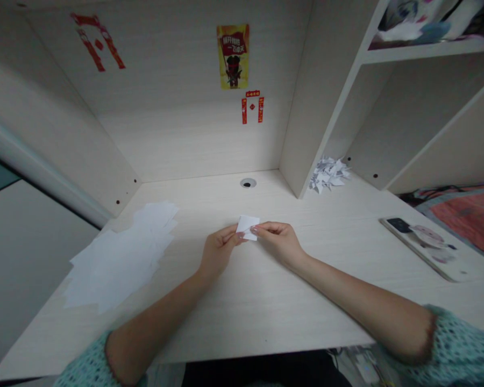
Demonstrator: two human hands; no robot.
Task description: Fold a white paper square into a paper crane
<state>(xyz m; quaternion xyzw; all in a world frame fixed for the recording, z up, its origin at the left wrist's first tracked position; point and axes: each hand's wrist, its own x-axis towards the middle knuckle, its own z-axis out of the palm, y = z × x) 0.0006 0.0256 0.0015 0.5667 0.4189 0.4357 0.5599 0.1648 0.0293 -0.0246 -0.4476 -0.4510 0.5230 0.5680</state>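
Note:
A small folded piece of white paper [248, 223] is held between my two hands above the middle of the desk. My left hand [221, 243] pinches its left edge with thumb and fingers. On the right side, my right hand [280, 239] has its thumb and fingertips closed on the paper. Flat white paper sheets [121, 258] lie spread and overlapping on the left of the desk. A heap of small folded white paper pieces [329, 173] sits at the back right, beside the upright divider.
A phone in a patterned case [427, 244] lies on the desk [266, 317] at the right. Behind my hands is a round cable hole [248, 183]. An upright divider [326, 97] stands at the back right, and a red cloth [468, 215] is beyond the desk's right edge.

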